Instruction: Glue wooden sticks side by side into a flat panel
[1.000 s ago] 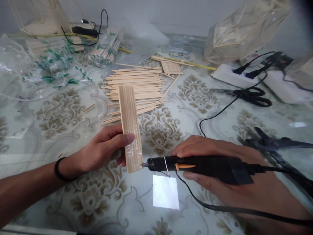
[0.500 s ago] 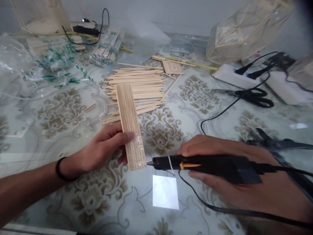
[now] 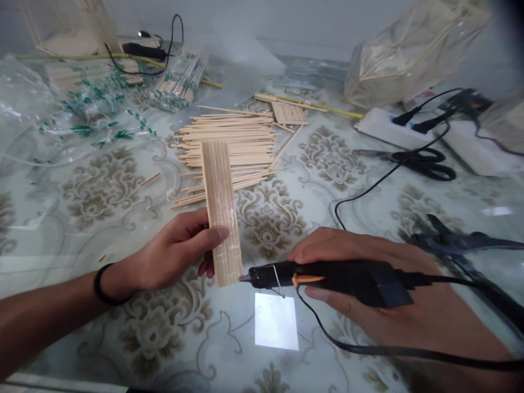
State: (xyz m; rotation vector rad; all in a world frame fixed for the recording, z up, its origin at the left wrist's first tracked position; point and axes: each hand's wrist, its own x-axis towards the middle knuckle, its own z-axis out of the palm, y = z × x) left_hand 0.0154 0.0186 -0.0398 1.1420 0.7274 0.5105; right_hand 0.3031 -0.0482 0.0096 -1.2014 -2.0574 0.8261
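Observation:
A narrow panel of wooden sticks (image 3: 221, 191) joined side by side stands tilted in my left hand (image 3: 180, 251), thumb across its front. Shiny glue-like patches show on its lower half. My right hand (image 3: 347, 245) is wrapped around a black hot glue gun (image 3: 339, 275) with an orange trigger. The gun's metal nozzle points left and meets, or nearly meets, the panel's lower right corner. Behind the panel lies a pile of loose wooden sticks (image 3: 245, 134), partly covered by it.
Scissors (image 3: 426, 162), pliers (image 3: 462, 240) and a white power strip (image 3: 385, 128) with black cords lie at the right. Plastic-wrapped stick bundles (image 3: 178, 82) are at back left. A small stick panel (image 3: 289, 113) and a wrapped stick frame (image 3: 405, 60) stand farther back.
The stick panel has shifted slightly right and turned a little more upright in my left hand. My right hand has moved the glue gun slightly left.

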